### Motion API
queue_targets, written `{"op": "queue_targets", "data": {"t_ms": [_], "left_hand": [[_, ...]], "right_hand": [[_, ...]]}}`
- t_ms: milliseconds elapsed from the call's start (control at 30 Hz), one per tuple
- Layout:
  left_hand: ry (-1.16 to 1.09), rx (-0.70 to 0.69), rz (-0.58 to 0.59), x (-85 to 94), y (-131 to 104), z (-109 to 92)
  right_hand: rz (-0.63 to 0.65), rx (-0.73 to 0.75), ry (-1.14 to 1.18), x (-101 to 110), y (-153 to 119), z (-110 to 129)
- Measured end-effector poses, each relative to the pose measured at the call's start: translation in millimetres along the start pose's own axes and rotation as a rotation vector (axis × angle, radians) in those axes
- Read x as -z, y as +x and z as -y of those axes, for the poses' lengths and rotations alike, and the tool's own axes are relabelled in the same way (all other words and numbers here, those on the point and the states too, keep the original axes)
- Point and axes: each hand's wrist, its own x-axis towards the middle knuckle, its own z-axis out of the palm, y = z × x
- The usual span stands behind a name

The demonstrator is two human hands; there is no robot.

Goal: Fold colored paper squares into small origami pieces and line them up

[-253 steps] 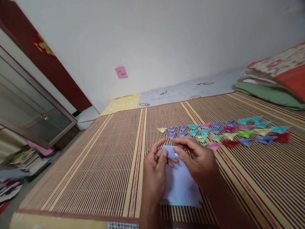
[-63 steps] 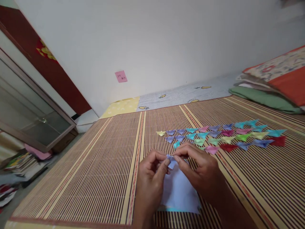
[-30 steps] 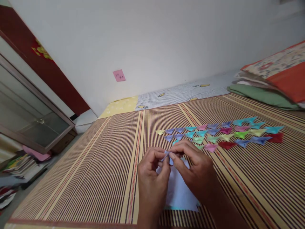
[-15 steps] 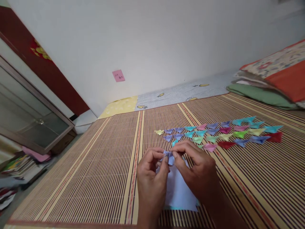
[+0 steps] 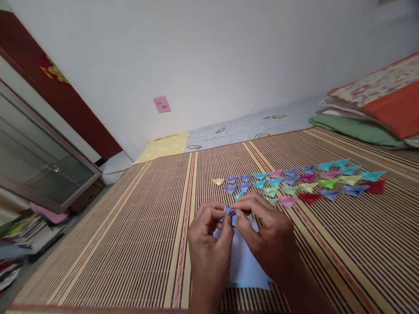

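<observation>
A small folded piece of lavender paper (image 5: 229,212) is pinched between my two hands, mostly covered by the fingers. My left hand (image 5: 209,235) grips its left side with thumb and fingertips. On the other side, the thumb and index finger of my right hand (image 5: 266,226) close on its right edge. Under the hands lies a stack of pale lavender paper sheets (image 5: 247,266), with a turquoise edge peeking out below. Just beyond, several folded paper boats (image 5: 307,187) in many colours stand in rows, a few partly hidden by my right hand.
A striped bamboo mat (image 5: 137,235) spans the bed. Folded bedding and an orange pillow (image 5: 389,104) are piled at the right. A pink note (image 5: 162,104) sticks to the wall. To the left are a glass-doored cabinet (image 5: 49,161) and stacked books (image 5: 28,231).
My right thumb and fingers have shifted slightly left and closer to my left hand. Less of the folded paper shows between them now.
</observation>
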Motion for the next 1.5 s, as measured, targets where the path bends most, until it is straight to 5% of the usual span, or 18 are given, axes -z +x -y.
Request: {"op": "queue_targets", "data": {"t_ms": [300,767,1500], "left_hand": [[-0.030,0.067,0.012,-1.0,0,0],[-0.514,0.281,-0.017,-0.6,7,9],[-0.268,0.171,0.000,-2.8,3,9]], "right_hand": [[-0.033,-0.003,-0.034,0,1,-1],[-0.029,-0.013,-0.009,5,3,-3],[0.062,0.082,-0.018,6,2,-8]]}}
